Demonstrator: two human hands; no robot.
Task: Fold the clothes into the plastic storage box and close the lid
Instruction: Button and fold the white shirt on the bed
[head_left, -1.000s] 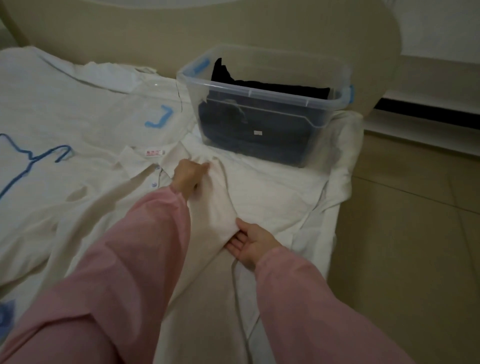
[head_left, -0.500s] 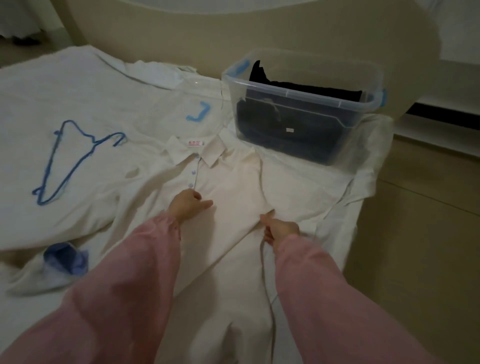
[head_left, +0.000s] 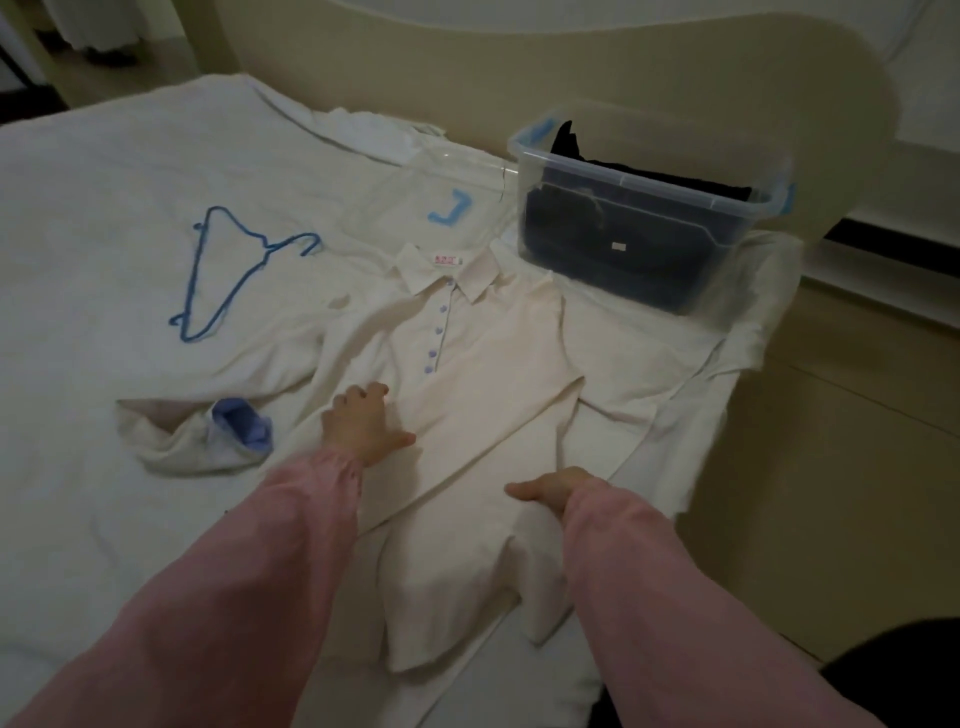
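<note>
Shirt (head_left: 483, 374): cream, buttoned, face up near the right edge of the bed (head_left: 104, 182). The collar points to the head end and almost touches the box. A diagonal fold crosses the lower front.
Storage box (head_left: 649, 218): clear, at the far right corner of the bed, holding dark folded clothes, lid off.
Lid (head_left: 457, 192): clear with a blue clip, flat on the bed just left of the box.
Left hand (head_left: 363, 421): palm down on the shirt front below the buttons, fingers spread, pinning the cloth.
Right hand (head_left: 545, 488): at the shirt's right side, thumb stretched across the cloth. The fingers are hidden by the pink sleeve, so I cannot tell whether they grip.
Left shirt sleeve (head_left: 244, 431): blue-lined cuff, bunched toward the middle of the bed, not yet folded in.
Hanger (head_left: 244, 275): blue, well clear of the shirt.
Step (judged): smoothing the folded right side.
Method note: keep the left palm down as an anchor and sweep outward to flatten the crease. Next bring the loose sleeve across. Fold the hem toward the collar to a width no greater than the box.
Risk: wrinkles under the fold set in if not pressed out first.
</note>
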